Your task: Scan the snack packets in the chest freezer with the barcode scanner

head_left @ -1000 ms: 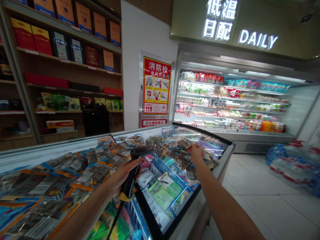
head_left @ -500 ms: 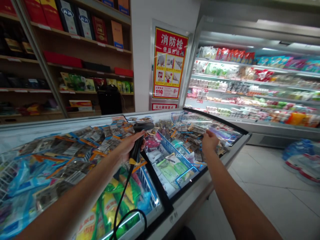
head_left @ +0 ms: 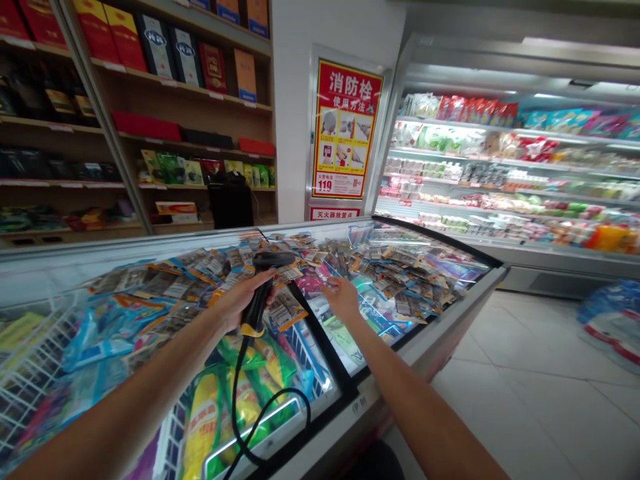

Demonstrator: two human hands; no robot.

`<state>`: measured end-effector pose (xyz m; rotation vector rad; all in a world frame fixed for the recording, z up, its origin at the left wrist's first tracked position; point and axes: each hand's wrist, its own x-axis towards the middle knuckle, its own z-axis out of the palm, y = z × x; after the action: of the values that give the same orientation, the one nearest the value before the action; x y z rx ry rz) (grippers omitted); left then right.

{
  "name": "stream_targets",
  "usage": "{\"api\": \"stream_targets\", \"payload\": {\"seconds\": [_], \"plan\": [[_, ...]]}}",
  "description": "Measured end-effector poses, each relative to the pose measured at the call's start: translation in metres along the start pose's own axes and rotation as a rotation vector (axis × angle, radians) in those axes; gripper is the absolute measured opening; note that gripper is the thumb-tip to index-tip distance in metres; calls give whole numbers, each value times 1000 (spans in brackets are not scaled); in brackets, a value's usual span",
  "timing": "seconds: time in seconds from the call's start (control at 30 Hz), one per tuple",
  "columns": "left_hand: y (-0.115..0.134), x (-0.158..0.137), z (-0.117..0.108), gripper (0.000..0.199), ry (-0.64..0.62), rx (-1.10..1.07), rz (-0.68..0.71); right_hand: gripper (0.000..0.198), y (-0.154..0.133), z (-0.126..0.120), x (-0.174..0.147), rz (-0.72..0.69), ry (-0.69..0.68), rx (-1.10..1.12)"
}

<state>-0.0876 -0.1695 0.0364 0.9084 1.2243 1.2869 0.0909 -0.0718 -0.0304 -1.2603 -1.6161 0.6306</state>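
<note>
My left hand (head_left: pixel 245 300) is wrapped round the handle of a black barcode scanner (head_left: pixel 257 290), whose head faces right. A black cord (head_left: pixel 237 380) hangs from the handle and loops over the freezer edge. Just right of the scanner is a small packet (head_left: pixel 286 308) with orange edges and a printed label; whether the left hand touches it is unclear. My right hand (head_left: pixel 344 300) hovers over the glass lid with fingers loosely bent and apart, no packet visible in it. Similar packets are heaped to the left (head_left: pixel 175 287) and right (head_left: pixel 405 280) on the glass.
The chest freezer (head_left: pixel 367 393) has black-framed glass lids. Under the glass are yellow-green corn bags (head_left: pixel 203 413) and wire baskets (head_left: pixel 37 380). Behind stand wooden shelves (head_left: pixel 165 73) of boxes, a red poster (head_left: pixel 347 130) and a lit refrigerated display (head_left: pixel 500 153). Wrapped bottles (head_left: pixel 613 320) sit on the floor.
My right hand has moved left from the right-hand packet heap towards the scanner. The scanner in my left hand has shifted slightly left, and a packet now shows beside it.
</note>
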Motion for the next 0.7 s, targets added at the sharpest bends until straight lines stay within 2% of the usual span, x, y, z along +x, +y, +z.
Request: {"api": "stream_targets", "payload": {"seconds": [0.1, 0.27, 0.4, 0.47, 0.6, 0.7], "plan": [[3, -5, -1, 26, 6, -6, 21, 26, -13, 10, -18, -40, -71, -62], [3, -6, -1, 27, -28, -6, 40, 43, -27, 18, -40, -109, -141, -222], [-1, -2, -4, 28, -44, -9, 50, 55, -32, 18, -50, -155, -161, -395], [-2, -1, -5, 28, -50, -7, 40, 53, -31, 17, -50, -168, -181, -435], [0, -2, -5, 27, -64, -26, 23, 37, -22, 16, -41, -58, -144, -345], [0, -3, -3, 27, -60, -39, 25, 25, -10, 12, -28, 98, -44, -75]]}}
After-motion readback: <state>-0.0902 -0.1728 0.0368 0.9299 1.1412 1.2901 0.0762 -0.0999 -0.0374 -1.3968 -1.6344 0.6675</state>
